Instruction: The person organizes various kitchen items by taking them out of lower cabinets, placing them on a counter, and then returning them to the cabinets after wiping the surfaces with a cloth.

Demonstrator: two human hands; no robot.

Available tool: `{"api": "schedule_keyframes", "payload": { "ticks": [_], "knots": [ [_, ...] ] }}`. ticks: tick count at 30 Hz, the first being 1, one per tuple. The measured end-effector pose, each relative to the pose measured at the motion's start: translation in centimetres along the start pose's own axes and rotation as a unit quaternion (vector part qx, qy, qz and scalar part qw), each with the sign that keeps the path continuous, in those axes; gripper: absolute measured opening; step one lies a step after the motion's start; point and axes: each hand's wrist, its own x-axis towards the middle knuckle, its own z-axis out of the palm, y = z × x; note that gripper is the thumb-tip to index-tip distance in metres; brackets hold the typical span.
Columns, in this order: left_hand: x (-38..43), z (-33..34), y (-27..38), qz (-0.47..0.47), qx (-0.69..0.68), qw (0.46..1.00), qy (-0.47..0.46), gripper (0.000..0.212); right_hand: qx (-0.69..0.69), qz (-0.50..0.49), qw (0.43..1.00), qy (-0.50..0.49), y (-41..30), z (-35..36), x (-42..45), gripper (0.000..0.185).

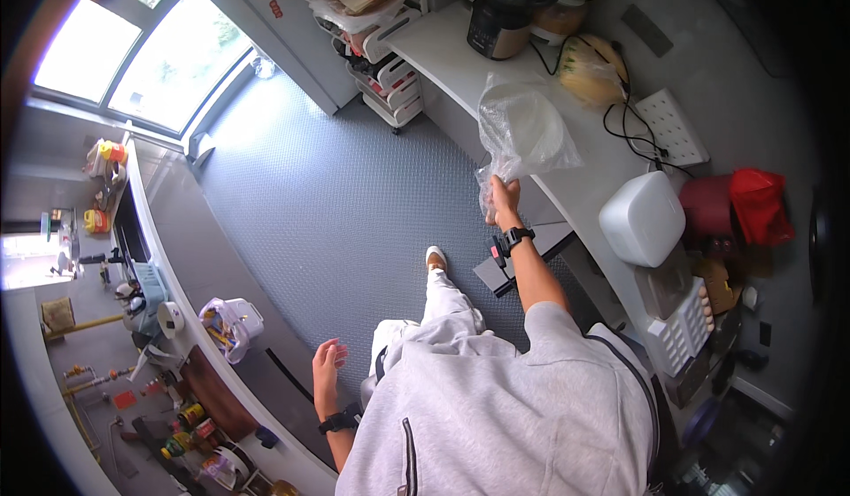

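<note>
My right hand [504, 198] grips the bunched neck of a clear bubble-wrap bag [524, 127]. A pale round item, perhaps a plate or bowl, shows through the wrap, though its kind is hard to tell. The bag is at the front edge of the white counter [458, 71]; whether it rests there or hangs just above, I cannot tell. Low on my other side, my left hand [328, 356] hangs with fingers loosely apart and nothing in it. Below it is the grey textured floor [319, 184].
On the right counter stand a blender [501, 24], a power strip [671, 127], a white rounded appliance [643, 218] and an egg tray [680, 330]. A tiered cart [392, 84] stands at the counter's far end. A lined bin [246, 320] hangs beside the left counter [199, 297].
</note>
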Motion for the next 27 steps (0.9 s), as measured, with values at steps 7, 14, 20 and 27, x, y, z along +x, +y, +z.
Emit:
{"api": "schedule_keyframes", "payload": {
  "ticks": [7,14,20,27],
  "knots": [
    [5.0,-0.6,7.1,-0.015,0.006,1.000,-0.020,0.034,0.023,-0.011,0.998,0.049,-2.9,6.1,5.8,0.048],
    [6.0,-1.1,10.0,-0.012,0.026,0.999,-0.035,0.035,0.007,-0.003,0.994,0.109,-3.2,6.2,16.3,0.061],
    [5.2,-4.0,6.6,-0.015,0.026,0.999,-0.025,0.035,-0.064,-0.030,0.997,0.023,-0.7,7.7,15.1,0.086],
    [4.6,-4.6,5.0,-0.001,0.050,0.994,-0.099,0.036,-0.350,-0.168,0.916,0.104,9.7,2.4,0.8,0.052]
  ]
}}
